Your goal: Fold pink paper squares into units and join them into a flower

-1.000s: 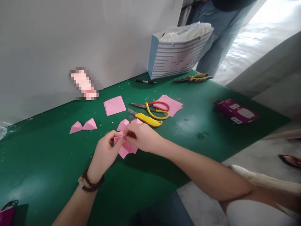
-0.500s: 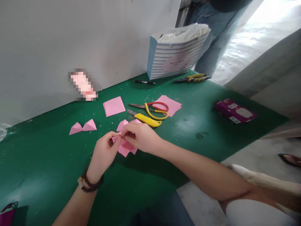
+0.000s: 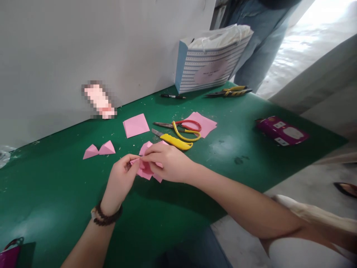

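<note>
Between my hands is a folded pink paper piece (image 3: 145, 172) with several pointed flaps. My left hand (image 3: 122, 178) pinches its left edge between thumb and fingers. My right hand (image 3: 170, 162) is closed on the paper from the right, its fingertips meeting the left ones and hiding part of the folds. To the left lies a pair of small folded pink paper shapes (image 3: 99, 149) standing like two peaks. Just beyond my right hand rest a yellow utility knife (image 3: 175, 142) and scissors (image 3: 186, 128) with red and yellow handles.
A square pink paper stack (image 3: 136, 125) and a fanned one (image 3: 205, 124) lie on the green table (image 3: 69, 193). Behind are a pen (image 3: 173, 96), pliers (image 3: 228, 91) and a striped paper bag (image 3: 206, 69). A purple box (image 3: 283, 130) sits at right. A person in jeans (image 3: 259, 48) stands behind.
My fingers have shifted slightly on the folded pink paper, and its near flaps have tilted up. The right hand's fingers now lie flatter across it. The view has shifted a little.
</note>
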A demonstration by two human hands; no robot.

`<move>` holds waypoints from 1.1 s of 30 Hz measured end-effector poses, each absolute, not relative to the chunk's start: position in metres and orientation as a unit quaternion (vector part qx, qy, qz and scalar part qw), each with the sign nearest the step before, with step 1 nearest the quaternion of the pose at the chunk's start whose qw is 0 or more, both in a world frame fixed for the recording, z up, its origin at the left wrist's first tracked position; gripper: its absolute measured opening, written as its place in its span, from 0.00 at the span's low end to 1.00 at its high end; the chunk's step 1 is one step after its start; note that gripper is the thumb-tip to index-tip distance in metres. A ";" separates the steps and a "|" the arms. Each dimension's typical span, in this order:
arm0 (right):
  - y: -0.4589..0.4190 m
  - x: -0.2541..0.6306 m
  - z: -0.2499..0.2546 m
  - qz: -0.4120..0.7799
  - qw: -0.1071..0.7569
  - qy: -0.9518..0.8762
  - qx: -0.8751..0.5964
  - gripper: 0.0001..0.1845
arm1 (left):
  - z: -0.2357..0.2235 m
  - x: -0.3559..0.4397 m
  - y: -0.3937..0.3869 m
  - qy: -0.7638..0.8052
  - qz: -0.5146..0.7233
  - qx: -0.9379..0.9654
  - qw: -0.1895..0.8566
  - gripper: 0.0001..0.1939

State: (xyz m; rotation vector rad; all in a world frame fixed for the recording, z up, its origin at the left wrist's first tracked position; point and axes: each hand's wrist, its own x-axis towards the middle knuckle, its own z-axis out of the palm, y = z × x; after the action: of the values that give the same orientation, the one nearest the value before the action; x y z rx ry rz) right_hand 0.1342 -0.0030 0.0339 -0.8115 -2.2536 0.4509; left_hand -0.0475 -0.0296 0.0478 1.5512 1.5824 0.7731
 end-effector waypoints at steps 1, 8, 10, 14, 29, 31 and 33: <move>-0.003 0.134 0.035 0.180 0.341 -0.867 -0.316 0.14 | 0.048 -0.048 -0.029 0.624 0.302 0.611 0.384 0.15; -0.002 0.133 0.043 0.357 0.349 -0.773 -0.391 0.11 | 0.051 -0.045 -0.031 0.627 0.274 0.661 0.308 0.13; -0.001 0.133 0.044 0.378 0.337 -0.753 -0.420 0.08 | 0.052 -0.043 -0.033 0.628 0.270 0.673 0.284 0.12; -0.001 0.131 0.043 0.346 0.311 -0.773 -0.431 0.05 | 0.053 -0.039 -0.036 0.626 0.265 0.687 0.256 0.10; -0.004 0.128 0.042 0.342 0.279 -0.798 -0.411 0.07 | 0.050 -0.039 -0.035 0.617 0.290 0.696 0.227 0.07; -0.004 0.129 0.043 0.360 0.284 -0.788 -0.411 0.07 | 0.049 -0.039 -0.034 0.621 0.290 0.691 0.229 0.07; -0.004 0.129 0.043 0.364 0.287 -0.780 -0.421 0.06 | 0.050 -0.038 -0.034 0.625 0.289 0.686 0.235 0.08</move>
State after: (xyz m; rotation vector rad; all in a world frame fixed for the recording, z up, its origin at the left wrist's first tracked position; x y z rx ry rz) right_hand 0.1291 -0.0043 0.0433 -1.1242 -2.0835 0.9711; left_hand -0.0385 -0.0338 0.0500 1.8824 1.7156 0.7925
